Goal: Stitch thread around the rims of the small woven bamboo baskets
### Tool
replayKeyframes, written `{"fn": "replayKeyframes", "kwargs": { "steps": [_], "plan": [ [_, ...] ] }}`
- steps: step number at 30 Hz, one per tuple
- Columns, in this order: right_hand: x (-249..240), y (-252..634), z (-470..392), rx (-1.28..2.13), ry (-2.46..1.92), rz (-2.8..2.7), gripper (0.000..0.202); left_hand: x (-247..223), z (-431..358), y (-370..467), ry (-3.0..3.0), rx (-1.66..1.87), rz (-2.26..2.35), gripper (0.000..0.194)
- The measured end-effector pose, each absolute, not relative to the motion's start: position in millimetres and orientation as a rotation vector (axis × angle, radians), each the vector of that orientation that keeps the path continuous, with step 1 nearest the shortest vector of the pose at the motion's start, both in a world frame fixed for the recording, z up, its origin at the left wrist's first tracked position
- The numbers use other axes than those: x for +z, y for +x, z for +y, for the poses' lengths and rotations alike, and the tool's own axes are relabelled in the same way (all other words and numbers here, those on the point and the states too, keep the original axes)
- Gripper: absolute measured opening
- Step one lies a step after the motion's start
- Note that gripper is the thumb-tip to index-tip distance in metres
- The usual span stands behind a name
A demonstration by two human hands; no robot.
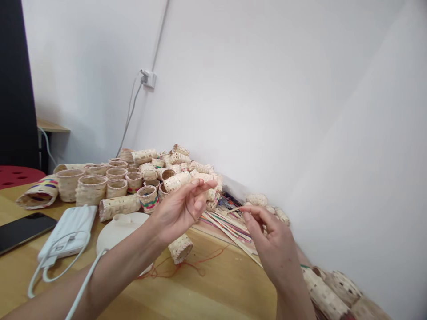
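Note:
My left hand [185,206] is raised over the table, palm turned up, its fingers pressed together and pointing right; anything pinched in them is too fine to see. Lower and to the right, my right hand [270,235] has thumb and index finger drawn together. A thin pale strip [233,210] shows at its fingertips, but whether it is gripped or lies behind is unclear. Loose red thread [200,269] trails over the table between my arms, beside a small woven basket [180,249] lying tilted below my left hand.
Many woven baskets [91,189] are heaped at the back left. Coloured strips [230,229] lie behind my hands. On the left are a phone [28,230], a white power bank [68,231] with a cable and a round white object [115,231]. More woven pieces [325,291] are at lower right.

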State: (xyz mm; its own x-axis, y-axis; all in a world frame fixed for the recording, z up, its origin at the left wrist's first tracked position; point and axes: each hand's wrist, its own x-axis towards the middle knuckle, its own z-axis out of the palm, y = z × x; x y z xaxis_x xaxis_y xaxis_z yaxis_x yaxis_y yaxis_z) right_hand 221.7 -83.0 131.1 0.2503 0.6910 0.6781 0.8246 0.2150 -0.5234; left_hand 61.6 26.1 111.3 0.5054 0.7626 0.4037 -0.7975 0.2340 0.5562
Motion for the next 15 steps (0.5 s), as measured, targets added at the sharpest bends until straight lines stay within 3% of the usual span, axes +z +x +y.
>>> {"fn": "replayKeyframes", "kwargs": {
  "steps": [9, 15],
  "plan": [
    [128.4, 225.5, -80.0, -0.307, -1.561, -1.627, 0.02, 103.8, 27.6, 65.5, 1.634, 1.345, 0.352, 0.015],
    [126.2, 223.7, -78.4, -0.381, -1.52, -1.753, 0.019, 92.2, 23.6, 74.3, 2.082, 1.154, 0.42, 0.024]
  ]
}}
